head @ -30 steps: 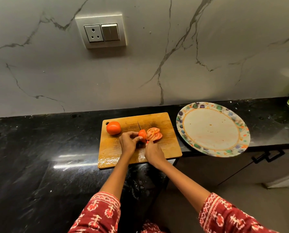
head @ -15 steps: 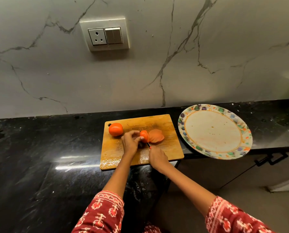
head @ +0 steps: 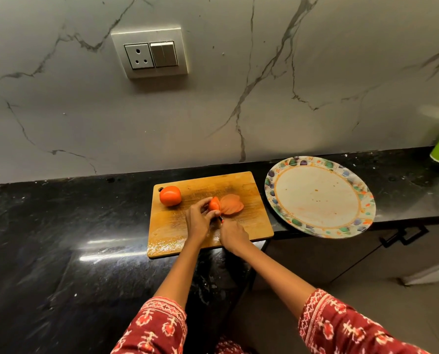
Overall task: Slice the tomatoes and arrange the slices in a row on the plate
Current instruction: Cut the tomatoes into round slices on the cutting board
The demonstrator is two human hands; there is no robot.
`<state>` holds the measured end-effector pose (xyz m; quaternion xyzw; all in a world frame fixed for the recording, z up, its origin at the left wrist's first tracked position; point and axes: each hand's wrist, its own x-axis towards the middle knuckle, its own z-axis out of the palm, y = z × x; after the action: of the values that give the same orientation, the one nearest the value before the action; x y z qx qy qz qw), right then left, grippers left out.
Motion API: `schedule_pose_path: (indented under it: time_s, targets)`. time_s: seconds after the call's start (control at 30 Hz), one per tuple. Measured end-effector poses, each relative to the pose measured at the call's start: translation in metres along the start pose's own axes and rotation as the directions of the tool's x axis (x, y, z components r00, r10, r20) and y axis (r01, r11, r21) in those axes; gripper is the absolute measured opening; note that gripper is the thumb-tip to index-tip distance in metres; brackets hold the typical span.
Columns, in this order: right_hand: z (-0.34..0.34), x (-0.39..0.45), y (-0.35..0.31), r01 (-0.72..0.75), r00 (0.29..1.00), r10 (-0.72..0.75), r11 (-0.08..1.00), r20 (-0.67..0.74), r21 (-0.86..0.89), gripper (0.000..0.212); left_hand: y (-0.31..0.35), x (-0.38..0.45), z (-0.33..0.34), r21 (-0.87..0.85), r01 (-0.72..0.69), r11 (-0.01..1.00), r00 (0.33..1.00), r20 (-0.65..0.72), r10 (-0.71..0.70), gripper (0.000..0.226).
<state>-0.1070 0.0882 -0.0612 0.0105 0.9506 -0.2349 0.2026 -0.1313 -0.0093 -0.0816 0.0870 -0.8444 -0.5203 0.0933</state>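
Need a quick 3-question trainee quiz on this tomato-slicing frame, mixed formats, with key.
1. True or false: cut slices already lie on the plate.
2. Which hand steadies the tomato piece being cut? A) left hand B) right hand C) neither
3. Fill in: the whole tomato sits on the cutting board near its far ____ corner.

Key:
1. False; the slices lie on the board, right of the piece being cut.
2. A; the right hand grips the knife, mostly hidden.
3. Left.
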Motion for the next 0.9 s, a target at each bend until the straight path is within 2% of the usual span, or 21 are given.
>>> schedule_pose_path:
  time_s: [0.23, 0.37, 0.53, 0.67, 0.77, 0.9]
  targets:
    - [0.011, -0.021, 0.025, 0.084, 0.995, -0.088, 0.992, -0.04, -0.091, 0.027, -0.001, 0.011, -0.006, 0.025, 0.023, 0.999, 0.998, -0.065, -0.021, 0.032]
    - [0.02, -0.041, 0.045, 0.149, 0.981, -0.173, 0.963, -0.09, -0.223, 0.024, 0.0, 0.017, -0.007, 0.047, 0.06, 0.997, 0.998, -0.03, -0.059, 0.033]
    - [0.011, -0.028, 0.042, 0.116, 0.988, -0.123, 0.99, -0.088, -0.081, 0.022, -0.002, 0.018, -0.009, 0.053, 0.045, 0.998, 0.997, 0.065, -0.048, 0.038]
    - [0.007, -0.017, 0.043, 0.096, 0.99, -0.087, 0.992, -0.112, 0.077, 0.032, -0.006, 0.009, -0.012, 0.049, 0.017, 0.999, 0.995, 0.097, -0.022, 0.044]
    - [0.003, -0.012, 0.043, 0.135, 0.982, -0.117, 0.983, -0.146, 0.123, 0.035, -0.011, 0.005, -0.015, 0.045, -0.004, 0.999, 0.995, 0.099, -0.001, 0.041]
    - [-0.006, -0.007, 0.044, 0.148, 0.977, -0.121, 0.978, -0.176, 0.149, 0.035, -0.01, 0.002, -0.015, 0.055, 0.0, 0.998, 0.986, 0.164, -0.009, 0.052]
